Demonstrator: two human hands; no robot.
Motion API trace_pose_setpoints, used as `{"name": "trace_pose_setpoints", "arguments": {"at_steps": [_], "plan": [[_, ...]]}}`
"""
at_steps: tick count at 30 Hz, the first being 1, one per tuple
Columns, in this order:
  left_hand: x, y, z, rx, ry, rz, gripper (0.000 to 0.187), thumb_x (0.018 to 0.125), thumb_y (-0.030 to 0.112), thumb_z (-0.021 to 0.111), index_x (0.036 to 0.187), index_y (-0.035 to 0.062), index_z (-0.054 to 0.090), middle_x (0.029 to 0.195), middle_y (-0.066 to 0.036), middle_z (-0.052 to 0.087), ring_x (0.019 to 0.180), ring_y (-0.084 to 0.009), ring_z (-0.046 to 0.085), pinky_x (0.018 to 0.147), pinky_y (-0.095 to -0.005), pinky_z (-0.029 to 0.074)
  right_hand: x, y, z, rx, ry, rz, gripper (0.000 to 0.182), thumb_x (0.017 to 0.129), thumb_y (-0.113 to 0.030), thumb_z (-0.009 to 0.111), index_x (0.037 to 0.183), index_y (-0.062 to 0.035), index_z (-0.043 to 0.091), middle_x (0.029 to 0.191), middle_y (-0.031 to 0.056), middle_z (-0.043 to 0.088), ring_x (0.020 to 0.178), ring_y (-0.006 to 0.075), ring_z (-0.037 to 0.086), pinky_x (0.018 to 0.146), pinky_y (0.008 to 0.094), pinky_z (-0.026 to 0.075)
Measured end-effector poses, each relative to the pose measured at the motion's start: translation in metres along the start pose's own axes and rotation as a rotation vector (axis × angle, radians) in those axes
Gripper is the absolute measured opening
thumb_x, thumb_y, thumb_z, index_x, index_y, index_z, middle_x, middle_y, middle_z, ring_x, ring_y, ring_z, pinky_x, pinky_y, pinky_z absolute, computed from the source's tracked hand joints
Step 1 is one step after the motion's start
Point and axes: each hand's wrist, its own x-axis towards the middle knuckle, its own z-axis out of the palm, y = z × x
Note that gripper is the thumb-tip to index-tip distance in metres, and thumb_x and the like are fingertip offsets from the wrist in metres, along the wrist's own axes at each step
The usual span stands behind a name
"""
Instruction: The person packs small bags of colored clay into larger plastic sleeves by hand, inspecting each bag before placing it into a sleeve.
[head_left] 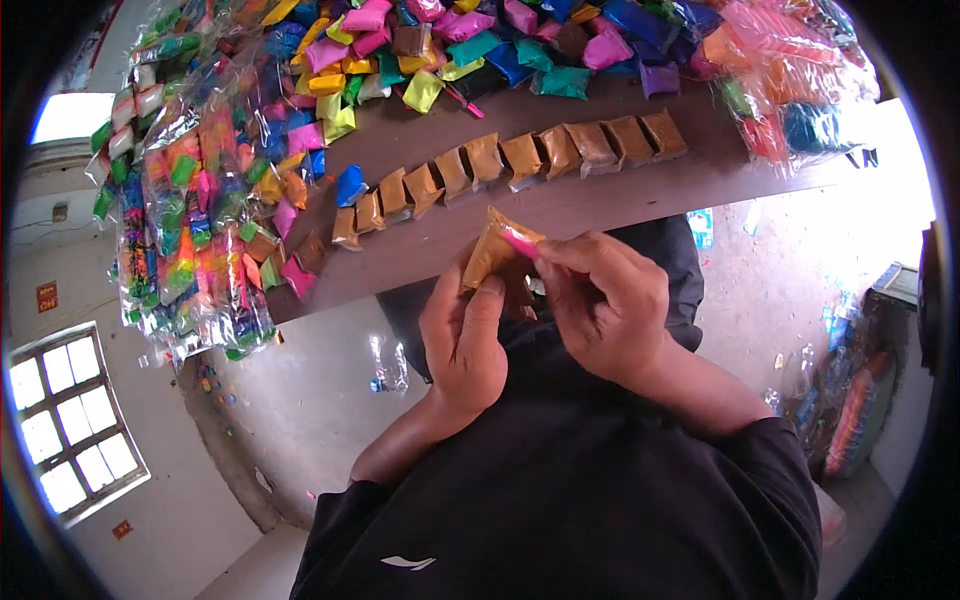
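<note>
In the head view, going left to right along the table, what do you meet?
Bundles of clear bags with mixed colours → row of brown packets → bag of orange and blue packets. Both hands hold a brown packet below the row.

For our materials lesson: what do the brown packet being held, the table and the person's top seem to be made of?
Brown packet, held by the left hand and right hand: thin clear plastic film, judging by its shine and creases, around a brown filling.
Table: probably wood or board, matt brown and flat.
Black top: soft knit fabric, matt and folded.
</note>
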Motion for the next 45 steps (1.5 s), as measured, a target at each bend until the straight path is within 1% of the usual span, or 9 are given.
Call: {"name": "trace_pose_setpoints", "arguments": {"at_steps": [11, 20, 26, 32, 34, 35, 40, 43, 45], "plan": [[0.003, 0.001, -0.008, -0.019, -0.038, -0.101, 0.043, 0.103, 0.013, 0.037, 0.137, -0.0085, 0.051, 0.101, -0.01, 0.067, 0.082, -0.0138, 0.061, 0.074, -0.029, 0.053, 0.0, 0.011, -0.004, -0.031, -0.047, -0.129, 0.03, 0.075, 0.006, 0.074, 0.103, -0.0012, 0.068, 0.079, 0.0125, 0.062, 0.064, 0.0311, 0.065, 0.054, 0.0398, 0.05], [0.007, 0.005, -0.005, -0.203, 0.017, -0.131, 0.045, 0.109, 0.028, 0.041, 0.135, -0.0069, 0.054, 0.119, -0.016, 0.067, 0.104, -0.0215, 0.068, 0.09, -0.0349, 0.054, -0.005, 0.012, 0.002, -0.005, -0.11, -0.14, 0.029, 0.074, 0.004, 0.076, 0.101, -0.0042, 0.07, 0.08, 0.0113, 0.063, 0.065, 0.0308, 0.066, 0.055, 0.0398, 0.051], [0.018, 0.003, -0.014, -0.077, 0.029, -0.247, 0.039, 0.111, 0.03, 0.048, 0.117, -0.0052, 0.065, 0.1, -0.01, 0.07, 0.085, -0.015, 0.066, 0.08, -0.0291, 0.053, -0.005, 0.021, -0.006, 0.05, -0.499, -0.289, 0.023, 0.079, -0.004, 0.077, 0.101, -0.0082, 0.071, 0.082, 0.011, 0.066, 0.068, 0.0317, 0.066, 0.059, 0.0434, 0.053], [0.021, 0.003, -0.012, -0.186, 0.073, -0.291, 0.035, 0.11, 0.028, 0.053, 0.117, -0.004, 0.065, 0.1, -0.011, 0.071, 0.086, -0.0161, 0.069, 0.08, -0.0306, 0.055, -0.007, 0.013, -0.012, 0.131, -0.284, 0.132, 0.011, 0.09, -0.013, 0.076, 0.09, -0.006, 0.067, 0.075, 0.0068, 0.065, 0.062, 0.0202, 0.063, 0.057, 0.035, 0.048], [0.02, -0.003, -0.013, -0.044, 0.04, -0.243, 0.026, 0.106, 0.02, 0.06, 0.118, -0.0029, 0.066, 0.101, -0.011, 0.071, 0.088, -0.0181, 0.07, 0.082, -0.0301, 0.056, -0.015, 0.027, -0.007, 0.459, -0.057, 0.579, 0.02, 0.096, -0.021, 0.074, 0.088, -0.0045, 0.066, 0.076, -0.0022, 0.061, 0.065, 0.0071, 0.055, 0.056, 0.0295, 0.043], [0.018, -0.007, -0.013, -0.045, 0.039, -0.241, 0.026, 0.106, 0.02, 0.06, 0.118, -0.0029, 0.066, 0.101, -0.011, 0.071, 0.088, -0.0181, 0.07, 0.082, -0.0301, 0.056, -0.015, 0.034, -0.006, 0.571, -0.024, 0.545, 0.027, 0.1, -0.028, 0.072, 0.09, -0.003, 0.068, 0.079, -0.0074, 0.058, 0.071, 0.0019, 0.049, 0.057, 0.0249, 0.039], [0.021, -0.004, -0.013, 0.711, -0.172, 0.359, 0.029, 0.093, -0.007, 0.066, 0.122, -0.0025, 0.067, 0.11, -0.01, 0.072, 0.103, -0.0177, 0.069, 0.091, -0.0295, 0.054, -0.001, 0.025, -0.008, 0.793, -0.151, 0.779, 0.03, 0.101, -0.03, 0.069, 0.096, -0.0008, 0.07, 0.083, -0.0047, 0.062, 0.073, 0.0025, 0.051, 0.06, 0.0213, 0.037], [0.027, -0.011, -0.022, 0.769, -0.251, 0.528, 0.045, 0.088, -0.015, 0.061, 0.131, -0.002, 0.062, 0.116, -0.011, 0.07, 0.112, -0.0182, 0.066, 0.095, -0.0314, 0.053, -0.001, 0.025, -0.013, 0.829, -0.286, 0.885, 0.03, 0.1, -0.031, 0.071, 0.102, -0.0006, 0.07, 0.086, -0.0031, 0.063, 0.074, 0.0026, 0.051, 0.06, 0.0206, 0.037], [0.019, -0.011, -0.013, 0.583, -0.152, 0.366, 0.046, 0.09, -0.012, 0.059, 0.135, -0.0022, 0.059, 0.121, -0.012, 0.069, 0.114, -0.0185, 0.065, 0.097, -0.0325, 0.052, -0.004, 0.021, -0.012, 0.863, -0.365, 0.934, 0.031, 0.099, -0.031, 0.072, 0.106, -0.0007, 0.07, 0.087, -0.0027, 0.063, 0.073, 0.0028, 0.052, 0.06, 0.0206, 0.037]]}}
